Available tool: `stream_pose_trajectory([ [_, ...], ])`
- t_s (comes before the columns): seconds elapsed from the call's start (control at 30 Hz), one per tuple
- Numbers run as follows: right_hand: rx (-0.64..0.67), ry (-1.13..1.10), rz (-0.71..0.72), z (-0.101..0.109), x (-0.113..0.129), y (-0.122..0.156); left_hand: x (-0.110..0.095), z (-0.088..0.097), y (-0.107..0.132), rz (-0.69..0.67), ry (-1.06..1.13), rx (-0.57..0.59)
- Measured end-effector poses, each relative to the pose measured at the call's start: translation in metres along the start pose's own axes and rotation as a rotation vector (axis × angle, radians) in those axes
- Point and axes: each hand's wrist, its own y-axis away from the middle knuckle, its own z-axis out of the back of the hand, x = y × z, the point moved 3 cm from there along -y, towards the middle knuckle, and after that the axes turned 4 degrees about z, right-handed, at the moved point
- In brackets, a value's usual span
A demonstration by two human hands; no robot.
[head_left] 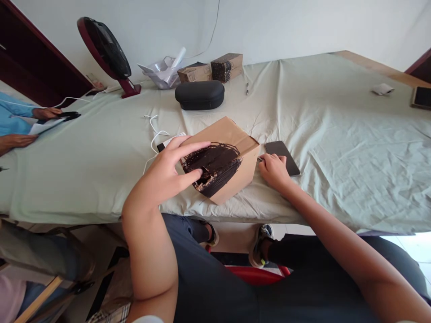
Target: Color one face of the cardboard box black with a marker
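A brown cardboard box [232, 132] sits tilted on the cloth near the table's front edge, one corner toward me. Dark brown-black scribbled lines cover a large patch [215, 161] across its faces, and the corner there looks torn or dented. My left hand [171, 163] grips the box from the left, thumb at the dark corner and fingers spread along the top. By the box's right side, my right hand [273, 168] is closed on a slim pen-like object [260, 159], of which only the tip shows. Just beyond that hand lies a dark phone [283, 157], partly covered by it.
A black case [200, 95], two small cardboard boxes [232, 65], a plastic basket [164, 78] and a red fan [107, 54] stand at the back. A pen [247, 89] lies there too. White cable [156, 130] runs left of the box. Another person's hands [45, 113] are far left.
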Motion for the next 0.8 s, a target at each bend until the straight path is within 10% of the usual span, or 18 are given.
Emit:
stream_pose_trajectory([
  [0.17,-0.102,-0.721,-0.128,0.013,0.002,0.008,0.019,0.008,-0.011,0.07,0.228,-0.094],
  [0.37,0.156,-1.446,-0.209,0.004,0.027,0.013,0.086,0.02,-0.032,0.247,0.724,-0.319],
  [0.57,0.172,-1.517,-0.231,-0.002,0.049,-0.001,0.151,0.007,-0.052,0.421,1.049,-0.424],
  [0.8,0.074,-1.275,-0.152,0.009,0.052,-0.023,0.172,-0.008,-0.062,0.482,1.11,-0.358],
])
